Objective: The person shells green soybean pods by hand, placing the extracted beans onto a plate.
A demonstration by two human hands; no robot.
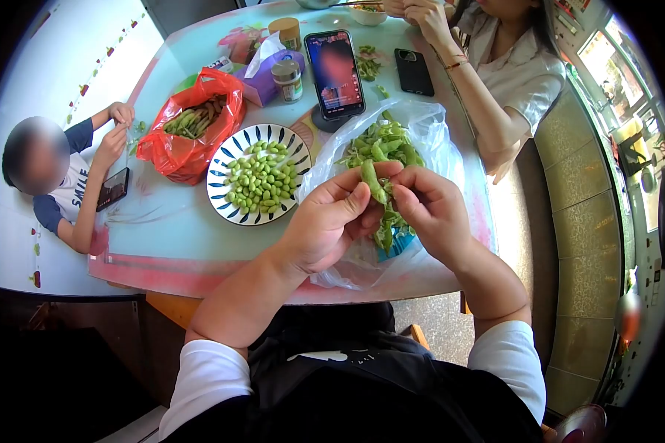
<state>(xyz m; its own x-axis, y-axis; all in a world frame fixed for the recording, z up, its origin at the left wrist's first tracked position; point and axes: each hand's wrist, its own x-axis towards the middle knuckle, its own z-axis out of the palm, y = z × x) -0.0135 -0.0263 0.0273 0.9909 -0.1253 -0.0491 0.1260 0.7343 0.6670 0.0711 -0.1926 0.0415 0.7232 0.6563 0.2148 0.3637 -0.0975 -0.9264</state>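
Between my two hands is a green soybean pod (371, 179), held above a clear plastic bag (428, 122) of pods and empty shells (388, 140). My left hand (332, 214) pinches the pod between thumb and fingers. On its other side, my right hand (432, 210) is closed with thumb and forefinger at the pod's end. Left of my hands, a striped white plate (218, 193) carries many shelled green soybeans (261, 177). Farther left, a red plastic bag (174, 159) stands open with unshelled pods (196, 119) inside.
A phone (336, 74) stands upright behind the plate, near a jar (287, 80) and a purple tissue box (262, 87). Another black phone (414, 71) lies at the back right. One person sits at left by a phone (113, 188); another person's arm (480, 92) rests at right.
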